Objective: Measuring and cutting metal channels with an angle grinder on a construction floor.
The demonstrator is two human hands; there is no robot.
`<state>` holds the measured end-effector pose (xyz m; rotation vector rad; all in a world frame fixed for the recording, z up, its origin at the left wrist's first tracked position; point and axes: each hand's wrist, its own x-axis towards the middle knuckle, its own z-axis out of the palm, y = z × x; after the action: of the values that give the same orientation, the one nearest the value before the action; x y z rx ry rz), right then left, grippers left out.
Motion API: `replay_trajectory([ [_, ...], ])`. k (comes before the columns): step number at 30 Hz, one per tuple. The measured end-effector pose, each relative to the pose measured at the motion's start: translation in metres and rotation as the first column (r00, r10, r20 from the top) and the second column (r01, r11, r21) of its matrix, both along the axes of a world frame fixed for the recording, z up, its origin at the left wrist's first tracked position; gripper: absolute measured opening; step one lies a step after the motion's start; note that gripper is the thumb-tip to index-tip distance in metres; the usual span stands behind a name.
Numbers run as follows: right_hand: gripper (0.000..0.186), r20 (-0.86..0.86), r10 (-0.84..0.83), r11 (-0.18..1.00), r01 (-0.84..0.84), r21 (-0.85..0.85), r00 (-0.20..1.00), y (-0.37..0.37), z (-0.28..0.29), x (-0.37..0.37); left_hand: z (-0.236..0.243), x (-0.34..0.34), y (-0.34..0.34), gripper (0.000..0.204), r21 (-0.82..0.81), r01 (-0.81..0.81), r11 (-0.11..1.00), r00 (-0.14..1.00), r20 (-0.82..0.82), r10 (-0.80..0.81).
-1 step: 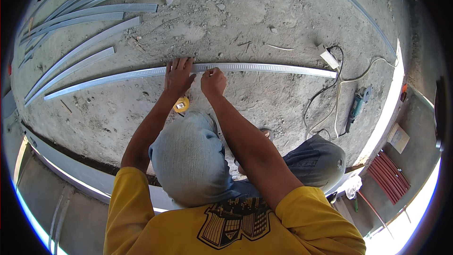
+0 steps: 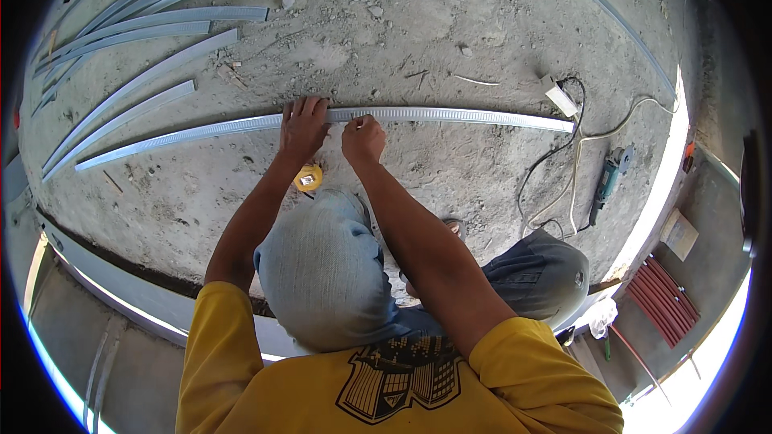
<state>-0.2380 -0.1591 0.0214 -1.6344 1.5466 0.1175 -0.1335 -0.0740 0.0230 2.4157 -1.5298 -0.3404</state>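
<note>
A long, ribbed metal channel (image 2: 450,115) lies across the rough ground in front of me. My left hand (image 2: 303,133) rests on it with the fingers stretched over its top. Just to the right, my right hand (image 2: 363,141) is closed at the channel's near edge, its fingers curled together. Whatever it pinches is too small or too hidden to name. On the ground below my left wrist sits a yellow tape measure (image 2: 308,178), close to my bent knee.
Several more metal channels (image 2: 137,116) lie at the far left. To the right are an angle grinder (image 2: 605,185), loose cables (image 2: 576,162) and a white power socket box (image 2: 559,96). Reddish-brown bars (image 2: 663,301) lie at the lower right. Small stones (image 2: 375,11) dot the ground.
My left thumb has shifted slightly toward the channel. Both hands otherwise stay in the same place, and the channel has not moved.
</note>
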Motion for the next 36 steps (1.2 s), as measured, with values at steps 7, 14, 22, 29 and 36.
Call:
replay_trajectory([
  [7,0.019,0.017,-0.015,1.000,0.015,-0.015,1.000,-0.008,0.005,-0.008,-0.014,-0.002,-0.004,0.035,0.085,0.057,0.995,0.992,-0.120,-0.047],
  [14,0.016,0.046,-0.013,0.995,0.017,-0.098,0.999,-0.030,0.005,-0.037,-0.020,-0.024,-0.029,0.035,0.015,0.108,0.994,0.975,-0.196,-0.103],
  [22,0.016,0.054,0.013,0.981,-0.003,-0.194,0.998,-0.050,0.000,-0.059,-0.025,-0.040,-0.052,0.036,-0.058,0.132,0.990,0.962,-0.234,-0.142],
  [29,0.016,0.012,0.014,0.985,-0.011,-0.174,1.000,-0.057,0.003,-0.059,-0.029,-0.042,-0.057,0.037,-0.081,0.138,0.987,0.959,-0.237,-0.153],
  [36,0.014,0.045,0.032,0.985,-0.024,-0.169,0.998,-0.052,-0.004,-0.066,-0.029,-0.043,-0.057,0.038,-0.035,0.120,0.992,0.957,-0.263,-0.125],
])
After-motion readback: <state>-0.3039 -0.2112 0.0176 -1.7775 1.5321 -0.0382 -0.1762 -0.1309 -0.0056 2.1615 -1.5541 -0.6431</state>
